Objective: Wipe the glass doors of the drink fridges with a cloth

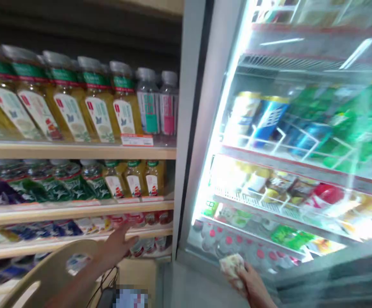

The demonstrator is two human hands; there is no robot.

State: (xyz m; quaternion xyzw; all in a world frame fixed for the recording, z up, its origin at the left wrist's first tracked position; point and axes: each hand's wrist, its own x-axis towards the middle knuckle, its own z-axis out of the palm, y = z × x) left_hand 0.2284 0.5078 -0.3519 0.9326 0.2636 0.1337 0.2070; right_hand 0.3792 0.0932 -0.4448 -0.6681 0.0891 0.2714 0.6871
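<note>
My right hand (252, 280) is closed around a crumpled whitish cloth (232, 265), low in front of the lit fridge. My left hand (120, 241) stretches forward with its fingers apart and nothing visible in it, slightly blurred. It is near the lower shelves of packaged drinks (136, 219); whether it touches any cannot be told. Below my left forearm stands a beige plastic chair (54, 265).
Wooden shelves (77, 150) on the left carry rows of bottled drinks (67, 107). A grey fridge frame (189, 128) divides them from the glass-fronted fridge, where cans (271, 119) and green bottles (359, 124) sit on wire racks. A cardboard box (137, 278) stands on the floor.
</note>
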